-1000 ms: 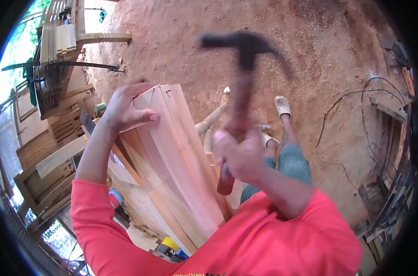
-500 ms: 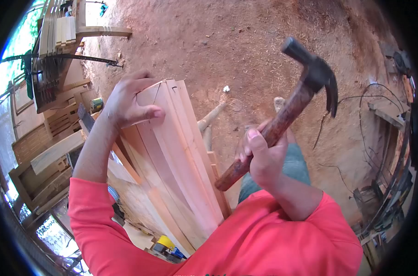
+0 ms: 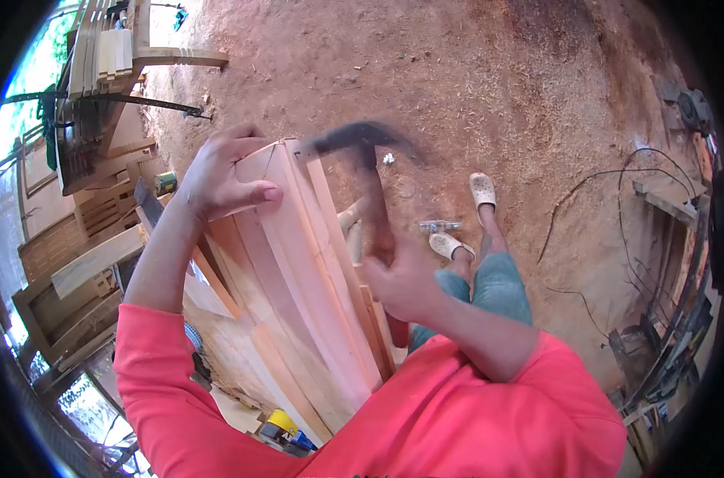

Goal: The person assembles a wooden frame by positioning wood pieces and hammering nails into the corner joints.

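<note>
My left hand [image 3: 223,179] is wrapped round the top corner of a long wooden piece [image 3: 298,239] made of pale boards lying edge to edge, its thumb on the near face and its fingers over the far side. A claw hammer [image 3: 372,171] with a dark head and a reddish wooden handle is held in my right hand [image 3: 406,279], closed round the lower handle. Motion blurs the hammer and this hand. The striking face is right at the end of the boards, where a small bent dark nail [image 3: 298,151] shows beside my left thumb.
A workbench [image 3: 298,382] carries more boards, a yellow and blue object [image 3: 284,422] and a tape measure [image 3: 166,182]. At the upper left, sawn strips [image 3: 115,54] lie stacked. Shavings litter the dirt floor [image 3: 457,80]; cables [image 3: 573,187] and scrap wood lie to the right.
My right hand has swung the hammer left and down from its raised place, bringing the head to the board end. My left hand has stayed put. My legs and pale clogs now show.
</note>
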`<state>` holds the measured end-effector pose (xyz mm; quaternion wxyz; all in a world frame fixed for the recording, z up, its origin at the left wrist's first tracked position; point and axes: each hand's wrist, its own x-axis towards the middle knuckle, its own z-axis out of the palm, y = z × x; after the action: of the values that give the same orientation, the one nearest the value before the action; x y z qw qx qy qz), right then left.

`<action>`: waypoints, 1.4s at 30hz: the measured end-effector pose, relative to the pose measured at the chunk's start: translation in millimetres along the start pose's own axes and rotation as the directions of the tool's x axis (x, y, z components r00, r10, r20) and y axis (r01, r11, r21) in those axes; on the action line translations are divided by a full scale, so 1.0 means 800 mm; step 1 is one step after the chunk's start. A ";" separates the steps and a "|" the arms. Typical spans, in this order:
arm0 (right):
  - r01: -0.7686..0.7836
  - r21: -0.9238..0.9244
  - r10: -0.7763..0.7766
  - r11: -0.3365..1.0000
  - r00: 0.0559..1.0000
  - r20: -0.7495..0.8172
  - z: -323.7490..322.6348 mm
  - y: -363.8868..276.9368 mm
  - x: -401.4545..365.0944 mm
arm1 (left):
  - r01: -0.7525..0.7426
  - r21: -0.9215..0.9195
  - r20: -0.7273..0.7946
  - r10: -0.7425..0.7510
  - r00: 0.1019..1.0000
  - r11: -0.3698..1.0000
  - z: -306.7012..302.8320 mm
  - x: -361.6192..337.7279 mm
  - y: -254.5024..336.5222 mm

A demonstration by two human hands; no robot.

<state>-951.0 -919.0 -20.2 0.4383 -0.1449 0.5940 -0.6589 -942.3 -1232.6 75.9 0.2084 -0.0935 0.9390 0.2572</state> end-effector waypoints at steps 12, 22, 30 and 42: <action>-0.086 0.342 0.124 0.936 0.988 -0.091 -0.017 -0.010 -0.016 | 0.017 -0.017 -0.039 -0.018 0.999 1.000 -0.001 -0.001 -0.001; 0.087 -0.091 -0.113 0.992 0.936 -0.332 -0.158 -0.084 -0.123 | 0.132 0.279 -0.565 0.051 0.823 0.951 0.026 -0.033 0.001; -0.351 -0.592 -0.154 0.726 0.756 -0.636 -0.238 -0.094 -0.366 | 0.230 0.213 -0.814 0.042 0.580 0.950 0.072 -0.115 0.090; 0.140 -0.452 -0.088 0.881 0.987 0.134 -0.197 -0.007 -0.516 | 0.466 -0.255 -0.863 -0.417 0.286 0.847 0.345 -0.630 0.375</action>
<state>-828.9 -506.6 81.2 0.3841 -0.3152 0.6985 -0.5150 -480.9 -798.8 215.1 -0.2579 -0.4651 0.8433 0.0778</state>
